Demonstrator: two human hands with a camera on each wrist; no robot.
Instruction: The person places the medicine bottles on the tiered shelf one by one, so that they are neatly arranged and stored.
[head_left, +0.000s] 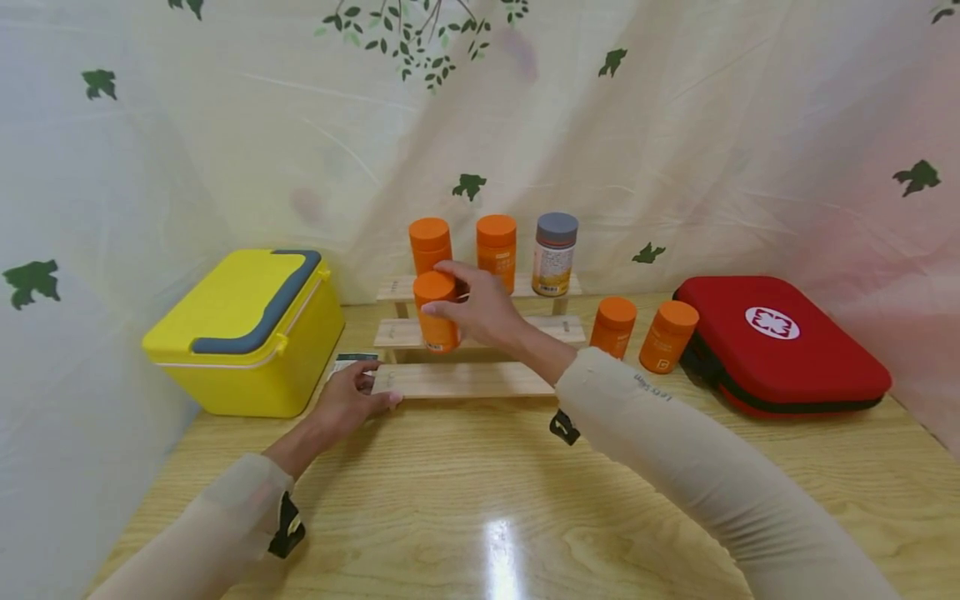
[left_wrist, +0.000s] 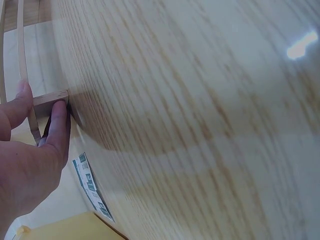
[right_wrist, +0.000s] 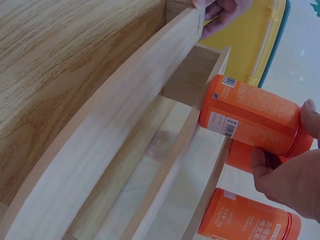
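My right hand [head_left: 487, 312] pinches an orange bottle [head_left: 437, 321] near its lid, upright at the left part of the middle step of a wooden three-step rack [head_left: 465, 380]. In the right wrist view, the base of this bottle [right_wrist: 250, 112] is at the middle slat; whether it bears on it I cannot tell. My left hand [head_left: 348, 400] grips the left end of the lowest step, thumb on top and fingers around the end piece, as the left wrist view shows. Two orange bottles [head_left: 497, 250] and a grey-lidded bottle [head_left: 555, 254] stand on the top step.
Two more orange bottles [head_left: 667, 337] stand right of the rack, beside a red case [head_left: 783, 342]. On the left is a yellow box [head_left: 247, 333] with a grey-blue handle. A small printed packet [left_wrist: 92, 185] lies between the box and the rack. A patterned cloth hangs behind.
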